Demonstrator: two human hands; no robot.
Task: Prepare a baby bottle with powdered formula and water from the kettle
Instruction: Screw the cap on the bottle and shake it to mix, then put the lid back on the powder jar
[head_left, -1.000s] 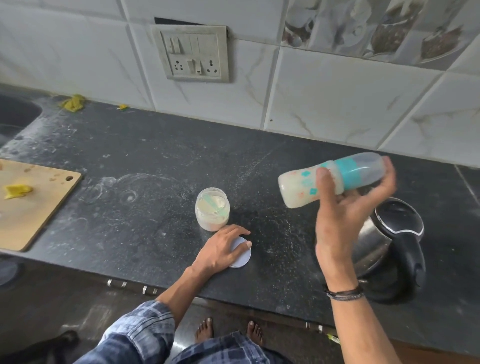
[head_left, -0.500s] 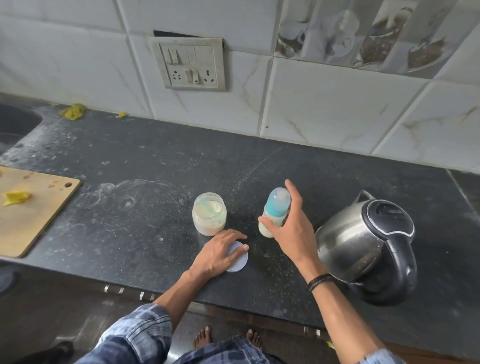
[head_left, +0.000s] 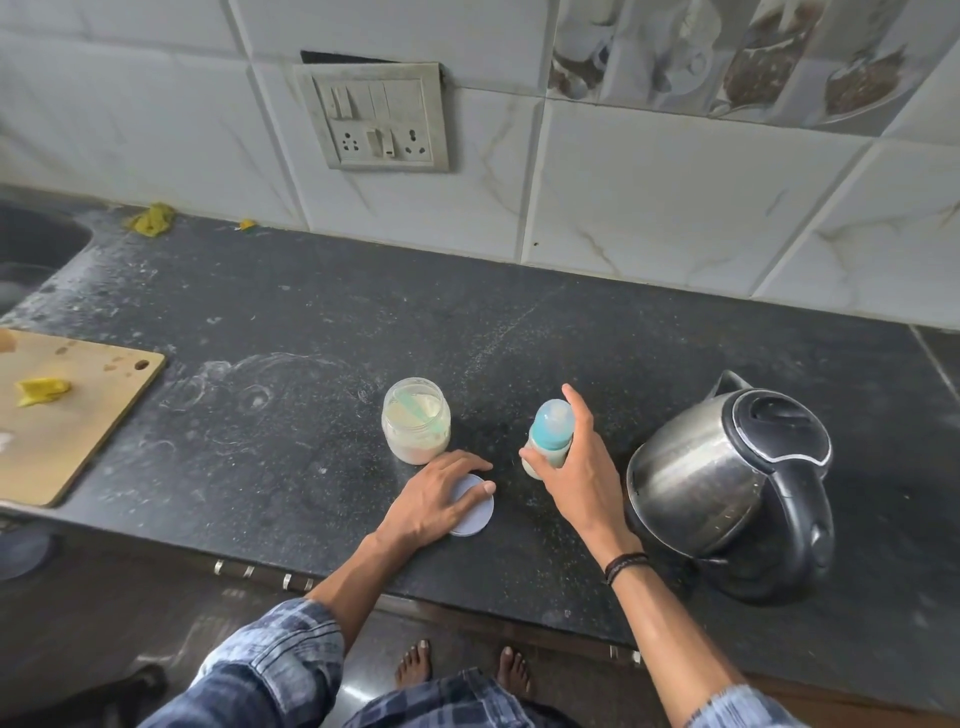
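The baby bottle (head_left: 549, 431), teal-collared with a clear cap and milky liquid inside, stands upright on the black counter (head_left: 291, 395). My right hand (head_left: 576, 467) is wrapped around it from the right. To its left stands the open formula jar (head_left: 415, 421) with pale powder and a green scoop inside. My left hand (head_left: 441, 493) rests flat on the jar's round white lid (head_left: 475, 512), which lies on the counter just in front of the jar. The steel kettle (head_left: 727, 483) with black lid and handle stands right of the bottle.
A wooden cutting board (head_left: 67, 415) with a yellow scrap lies at the left counter edge. A sink (head_left: 36, 249) is at the far left. A switch and socket plate (head_left: 379, 119) is on the tiled wall. Powder dust marks the counter.
One second ago my right hand held the bottle sideways in the air above the kettle. It brought the bottle down and stood it upright on the counter. My left hand stayed on the lid.
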